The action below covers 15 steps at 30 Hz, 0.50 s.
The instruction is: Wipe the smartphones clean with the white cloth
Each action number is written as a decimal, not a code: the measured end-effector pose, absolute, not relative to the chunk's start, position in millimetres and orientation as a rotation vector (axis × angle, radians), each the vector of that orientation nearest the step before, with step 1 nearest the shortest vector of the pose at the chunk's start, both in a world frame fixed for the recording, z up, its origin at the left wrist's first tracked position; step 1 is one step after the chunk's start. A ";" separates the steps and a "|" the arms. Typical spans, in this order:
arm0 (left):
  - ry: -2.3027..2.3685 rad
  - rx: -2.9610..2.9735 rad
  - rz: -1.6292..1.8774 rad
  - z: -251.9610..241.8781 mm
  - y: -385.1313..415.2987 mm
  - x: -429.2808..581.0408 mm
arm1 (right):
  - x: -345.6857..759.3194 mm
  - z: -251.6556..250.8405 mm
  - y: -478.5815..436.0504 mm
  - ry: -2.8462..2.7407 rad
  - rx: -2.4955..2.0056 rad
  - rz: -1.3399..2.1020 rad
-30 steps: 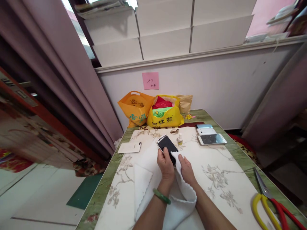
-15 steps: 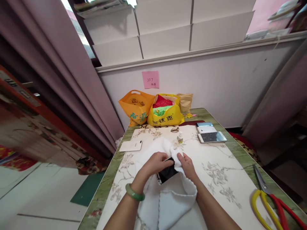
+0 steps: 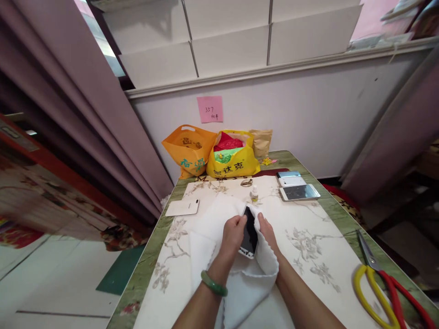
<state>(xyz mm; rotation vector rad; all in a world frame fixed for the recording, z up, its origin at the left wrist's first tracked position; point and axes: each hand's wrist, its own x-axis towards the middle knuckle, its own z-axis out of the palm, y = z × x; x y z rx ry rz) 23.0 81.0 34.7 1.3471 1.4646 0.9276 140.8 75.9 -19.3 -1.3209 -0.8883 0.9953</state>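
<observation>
A white smartphone with a dark screen is held upright and slightly tilted over the table. My left hand, with a green bangle on its wrist, is closed on the phone's left edge. On the phone's other side, my right hand grips a white cloth with a scalloped edge, pressed along the phone's right edge. The rest of the cloth drapes down over the tabletop. Just beyond the hands stands a small white-capped bottle. Part of the phone's back is hidden by the cloth.
A white phone lies face down at the left. Two more phones, one with a grey screen, lie at the back right. Large scissors with yellow and red handles rest at the right edge. An orange bag and a yellow bag stand behind.
The phone has turned from lying slanted to a more upright angle, and more of its screen shows. My left hand has shifted right, onto its left edge. The view has moved slightly.
</observation>
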 end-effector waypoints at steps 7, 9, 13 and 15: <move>1.601 1.076 1.415 29.2 88.3 41.1 | 124.7 -8.2 69.3 -0.964 -1.201 1.135; 1.616 1.020 1.501 31.7 91.5 36.2 | 121.6 -3.6 65.3 -1.031 -1.143 1.152; 1.668 1.166 1.501 39.8 86.1 22.1 | 118.6 2.2 59.7 -1.077 -1.059 1.237; 1.653 1.329 1.415 42.1 76.6 17.4 | 118.9 3.4 59.3 -1.026 -1.061 1.269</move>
